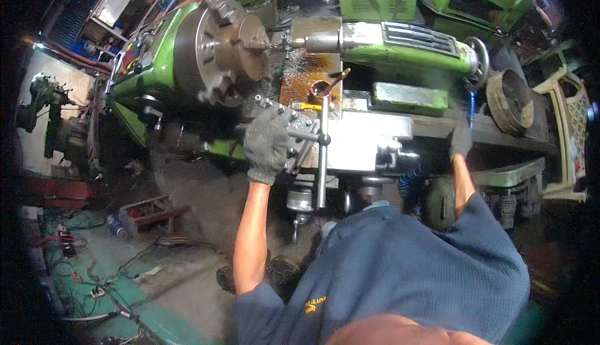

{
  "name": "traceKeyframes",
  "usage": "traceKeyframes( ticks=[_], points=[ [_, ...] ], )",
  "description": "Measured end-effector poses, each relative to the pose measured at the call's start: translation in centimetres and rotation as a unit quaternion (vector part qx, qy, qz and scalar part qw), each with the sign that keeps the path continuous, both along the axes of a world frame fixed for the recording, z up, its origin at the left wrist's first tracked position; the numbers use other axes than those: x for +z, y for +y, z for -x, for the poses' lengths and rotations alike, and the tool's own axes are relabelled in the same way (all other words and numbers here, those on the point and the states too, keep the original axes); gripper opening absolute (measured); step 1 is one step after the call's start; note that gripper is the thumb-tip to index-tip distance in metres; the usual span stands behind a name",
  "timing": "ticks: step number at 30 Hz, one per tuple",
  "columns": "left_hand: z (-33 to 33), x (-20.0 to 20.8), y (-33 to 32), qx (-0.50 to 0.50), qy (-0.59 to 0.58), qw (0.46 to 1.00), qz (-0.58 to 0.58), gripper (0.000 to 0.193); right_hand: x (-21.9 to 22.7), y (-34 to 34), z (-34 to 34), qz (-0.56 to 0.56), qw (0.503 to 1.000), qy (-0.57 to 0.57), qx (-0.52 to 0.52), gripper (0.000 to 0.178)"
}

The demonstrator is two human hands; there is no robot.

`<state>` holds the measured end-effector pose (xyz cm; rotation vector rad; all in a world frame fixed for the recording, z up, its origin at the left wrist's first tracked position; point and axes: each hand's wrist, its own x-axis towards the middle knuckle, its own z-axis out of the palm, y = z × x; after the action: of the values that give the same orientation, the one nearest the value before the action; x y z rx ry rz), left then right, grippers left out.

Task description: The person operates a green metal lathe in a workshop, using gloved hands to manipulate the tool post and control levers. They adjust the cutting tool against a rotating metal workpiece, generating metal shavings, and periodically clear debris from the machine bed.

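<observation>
My left hand [267,142], in a grey glove, is curled against the left side of the lathe's tool post [303,123], which has several bolts on top; its fingertips are partly hidden. A long T-shaped metal handle [323,157] juts from the post towards me. Out to the right, my gloved right hand [461,142] is closed at the lower end of a blue, cord-like thing [472,107]; what lies inside the fingers is hidden. To the left is the big round chuck [219,51], facing the tailstock [412,45] and a drill bit [275,46].
A small cup with a brush [337,82] stands on the oily, chip-strewn carriage. The tailstock handwheel [480,64] and a round metal pan [509,101] are at the right. A blue coiled hose [409,182] hangs below. Cables [97,292] and a reddish frame [153,217] lie on the floor.
</observation>
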<state>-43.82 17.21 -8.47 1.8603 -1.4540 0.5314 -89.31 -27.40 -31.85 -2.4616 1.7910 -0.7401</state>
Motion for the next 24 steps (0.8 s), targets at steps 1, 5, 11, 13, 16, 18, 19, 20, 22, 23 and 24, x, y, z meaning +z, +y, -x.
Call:
traceKeyframes(
  ticks=[1,5,11,13,16,18,19,20,22,23,24],
  points=[
    [-0.1,-0.1,-0.2,-0.007,0.0,1.0,0.01,0.023,-1.0,3.0,2.0,-0.008,0.994,0.109,0.0,0.039],
    [-0.3,-1.3,0.0,-0.005,-0.002,0.999,0.044,0.02,-7.0,15.5,12.4,-0.178,0.924,0.285,0.18,0.026],
    [0.2,-1.6,0.0,0.003,-0.031,0.996,0.087,0.021,-11.2,37.3,21.7,-0.416,0.855,0.28,0.133,0.027],
    [0.2,-1.5,0.2,0.013,-0.029,0.996,0.083,0.021,-12.0,42.2,23.1,-0.444,0.837,0.292,0.129,0.028],
    [0.8,-0.7,0.5,0.021,-0.014,0.996,0.081,0.022,-12.5,47.6,24.2,-0.464,0.821,0.309,0.125,0.029],
    [0.4,-1.0,0.7,0.014,-0.027,0.994,0.107,0.022,-12.9,49.6,24.4,-0.467,0.813,0.323,0.132,0.029],
    [0.3,-0.7,0.3,0.006,-0.034,0.992,0.12,0.023,-13.3,50.4,24.3,-0.465,0.81,0.329,0.135,0.03],
    [0.5,-0.6,0.5,0.028,0.002,0.997,0.068,0.023,-13.6,51.0,24.2,-0.463,0.809,0.335,0.138,0.03],
    [0.8,-0.4,0.2,0.02,0.002,0.997,0.078,0.024,-14.1,51.8,23.9,-0.448,0.807,0.354,0.149,0.03],
    [0.7,-0.4,-0.1,0.017,0.002,0.996,0.083,0.024,-14.4,51.7,23.4,-0.433,0.81,0.363,0.156,0.031],
    [0.2,-1.1,0.4,0.038,0.007,0.998,0.056,0.025,-13.8,50.8,22.9,-0.414,0.818,0.368,0.155,0.031]
  ],
)
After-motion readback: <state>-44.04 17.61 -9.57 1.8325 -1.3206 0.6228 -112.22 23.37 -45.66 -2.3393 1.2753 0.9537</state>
